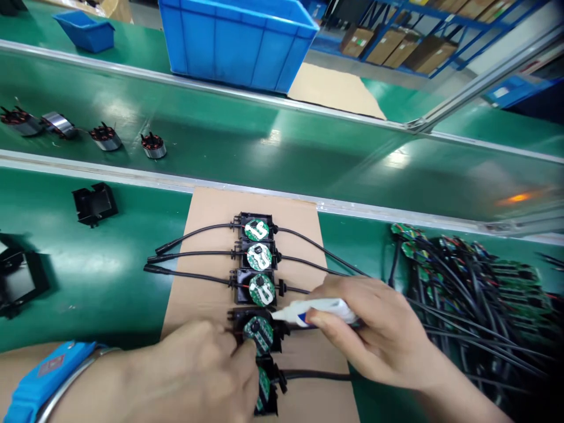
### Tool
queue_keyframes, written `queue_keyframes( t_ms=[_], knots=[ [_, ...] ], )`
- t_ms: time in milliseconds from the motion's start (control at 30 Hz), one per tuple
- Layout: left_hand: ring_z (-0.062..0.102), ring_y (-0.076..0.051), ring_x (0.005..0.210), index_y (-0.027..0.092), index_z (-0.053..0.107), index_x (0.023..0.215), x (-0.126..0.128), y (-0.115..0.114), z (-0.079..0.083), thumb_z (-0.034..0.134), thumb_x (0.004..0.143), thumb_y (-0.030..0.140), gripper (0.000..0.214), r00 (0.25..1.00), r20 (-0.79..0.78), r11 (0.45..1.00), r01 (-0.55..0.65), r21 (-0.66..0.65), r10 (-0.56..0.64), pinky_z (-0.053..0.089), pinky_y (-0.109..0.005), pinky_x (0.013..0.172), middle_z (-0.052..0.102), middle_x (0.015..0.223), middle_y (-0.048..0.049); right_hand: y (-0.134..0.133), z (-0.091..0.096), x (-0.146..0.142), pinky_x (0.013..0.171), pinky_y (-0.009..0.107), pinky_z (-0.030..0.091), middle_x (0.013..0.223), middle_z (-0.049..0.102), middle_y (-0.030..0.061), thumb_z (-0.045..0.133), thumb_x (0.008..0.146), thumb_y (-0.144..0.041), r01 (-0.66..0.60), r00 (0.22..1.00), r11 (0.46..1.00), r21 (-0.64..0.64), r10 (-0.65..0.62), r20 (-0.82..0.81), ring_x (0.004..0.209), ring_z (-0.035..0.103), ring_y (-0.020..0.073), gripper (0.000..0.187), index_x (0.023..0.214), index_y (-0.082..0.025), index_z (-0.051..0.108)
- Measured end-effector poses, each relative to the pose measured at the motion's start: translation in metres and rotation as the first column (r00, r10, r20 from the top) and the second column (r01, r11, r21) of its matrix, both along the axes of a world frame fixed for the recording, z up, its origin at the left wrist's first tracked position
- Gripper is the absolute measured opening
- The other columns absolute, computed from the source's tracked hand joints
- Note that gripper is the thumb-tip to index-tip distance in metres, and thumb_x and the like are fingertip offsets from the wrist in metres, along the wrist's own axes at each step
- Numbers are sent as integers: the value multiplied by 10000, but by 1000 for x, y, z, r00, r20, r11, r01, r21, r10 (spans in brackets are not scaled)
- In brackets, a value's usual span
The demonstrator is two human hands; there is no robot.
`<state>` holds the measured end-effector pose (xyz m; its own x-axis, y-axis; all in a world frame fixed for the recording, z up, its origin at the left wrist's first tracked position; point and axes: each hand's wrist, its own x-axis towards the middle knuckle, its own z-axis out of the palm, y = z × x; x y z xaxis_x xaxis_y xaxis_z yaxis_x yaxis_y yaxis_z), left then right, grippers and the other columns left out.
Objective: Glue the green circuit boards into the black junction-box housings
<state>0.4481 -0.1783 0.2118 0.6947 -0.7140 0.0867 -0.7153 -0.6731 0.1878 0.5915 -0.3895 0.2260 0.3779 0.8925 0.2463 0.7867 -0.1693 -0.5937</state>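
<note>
Several black housings with round green circuit boards lie in a column on a brown cardboard sheet (207, 223), black cables running out both sides. My left hand (200, 376), a blue strap on its wrist, pinches the fourth housing (258, 332) at its left edge. My right hand (379, 335) grips a white glue tube (317, 310) with its nozzle at that housing's right rim. A fifth housing (267, 390) lies below, tilted on its side.
A heap of wired green boards (476, 294) lies to the right. Empty black housings (94, 204) rest at left on the green mat. Several motor stators (106, 138) stand on the conveyor belt behind. A large blue bin (233, 41) stands beyond.
</note>
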Motion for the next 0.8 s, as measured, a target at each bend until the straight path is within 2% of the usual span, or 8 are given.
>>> queue_keyframes(
  t_ms=[67,133,267,367,567,800],
  knots=[
    [629,-163,624,150,653,1068,-12,-1,8,563,832,166,253,999,-35,999,23,30,-22,492,-282,492,698,1096,-77,0,-1,-13,536,252,404,715,622,8,524,903,-179,-33,999,999,4,33,-17,598,552,119,40,935,-182,547],
    [668,-179,707,133,611,1184,-23,-1,8,534,846,137,347,999,-38,1000,-10,19,11,511,-287,536,661,1200,-100,4,-7,-24,515,262,379,673,593,3,513,910,-199,-53,999,999,-6,53,3,567,522,123,41,902,-173,544],
    [681,-216,879,108,557,1266,-36,-2,-7,494,886,160,388,996,-64,998,-64,-24,62,536,-298,688,633,1236,-155,14,-20,-35,549,264,386,687,604,13,488,931,-229,-71,995,996,-48,74,68,598,543,133,104,877,-161,546],
    [667,-247,955,83,513,1309,-40,-3,-19,462,907,201,422,992,-108,998,-62,-30,58,543,-329,728,598,1279,-179,17,-22,-36,567,267,390,702,617,21,488,933,-232,-86,991,994,-68,92,100,610,549,139,116,867,-158,549],
    [685,-241,855,66,478,1340,-41,-3,-26,402,942,241,441,989,-138,998,-60,0,59,558,-338,654,540,1345,-190,8,-14,-38,534,263,363,664,595,22,466,942,-219,-77,991,988,-132,90,102,579,537,139,134,858,-154,549],
    [686,-224,804,77,510,1315,-42,-3,-30,418,892,166,442,992,-102,997,-79,-15,77,560,-330,628,553,1331,-182,-6,-13,-44,520,258,373,671,594,13,470,942,-222,-67,993,983,-174,83,86,567,528,128,124,870,-162,551]
  ],
)
